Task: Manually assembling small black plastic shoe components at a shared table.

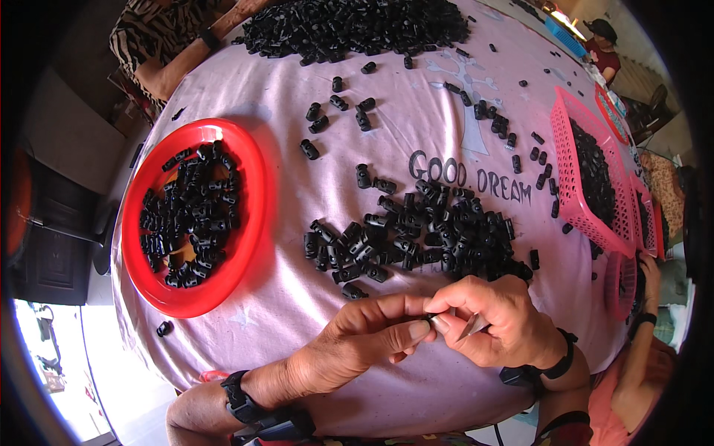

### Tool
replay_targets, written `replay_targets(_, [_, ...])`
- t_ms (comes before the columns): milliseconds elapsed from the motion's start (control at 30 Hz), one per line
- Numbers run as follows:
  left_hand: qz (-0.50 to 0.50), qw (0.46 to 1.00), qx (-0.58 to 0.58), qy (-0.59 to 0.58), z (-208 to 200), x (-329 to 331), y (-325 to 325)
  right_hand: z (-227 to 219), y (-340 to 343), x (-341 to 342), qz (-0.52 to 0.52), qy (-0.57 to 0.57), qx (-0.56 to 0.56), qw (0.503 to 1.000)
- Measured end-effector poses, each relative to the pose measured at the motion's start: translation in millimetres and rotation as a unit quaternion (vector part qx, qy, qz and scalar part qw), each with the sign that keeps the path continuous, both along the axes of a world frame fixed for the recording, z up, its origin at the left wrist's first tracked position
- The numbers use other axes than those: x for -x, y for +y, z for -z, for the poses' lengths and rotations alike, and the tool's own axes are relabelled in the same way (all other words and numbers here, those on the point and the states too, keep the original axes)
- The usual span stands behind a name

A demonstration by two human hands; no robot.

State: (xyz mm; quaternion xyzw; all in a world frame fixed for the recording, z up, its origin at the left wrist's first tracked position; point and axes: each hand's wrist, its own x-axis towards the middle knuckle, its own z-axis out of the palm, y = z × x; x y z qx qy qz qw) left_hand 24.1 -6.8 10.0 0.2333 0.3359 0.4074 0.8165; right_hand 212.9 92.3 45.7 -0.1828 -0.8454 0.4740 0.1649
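My left hand point(372, 334) and my right hand point(494, 320) meet at the near side of the table, fingertips almost touching. Thumb and forefinger of the left pinch a small black piece, mostly covered, that looks like a cord lock point(429, 317). Closed in the right hand is a small pointed metal blade point(474, 325); its tip end shows between the fingers, close to the black piece. Just beyond both hands lies a loose heap of black cord locks point(416, 238). To the left, a round red tray point(256, 178) holds many more of them.
A large black pile point(349, 30) covers the far side. Pink baskets point(591, 223) with black parts stand at the right. Loose cord locks point(318, 123) dot the pink cloth point(297, 178). A person's arm point(178, 70) is at the far left, another person's hand point(651, 279) at the right.
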Motion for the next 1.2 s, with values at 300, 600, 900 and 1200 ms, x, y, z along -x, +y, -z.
replay_targets(300, [-0.011, 0.999, 0.003, -0.03, 4, 0, -2, 5, -3, -1, 0.011, 0.005, -0.009, 1.0])
replay_targets(600, [-0.026, 0.991, 0.058, -0.117, 4, 1, -3, 7, 0, -3, 0.013, 0.031, 0.015, 0.999])
replay_targets(900, [-0.056, 0.992, 0.039, -0.109, 8, -1, -2, -3, 0, -2, 0.035, -0.018, -0.077, 0.996])
replay_targets(1200, [-0.065, 0.988, 0.056, -0.125, 10, -2, -2, 2, -7, 2, 0.07, -0.072, -0.204, 0.974])
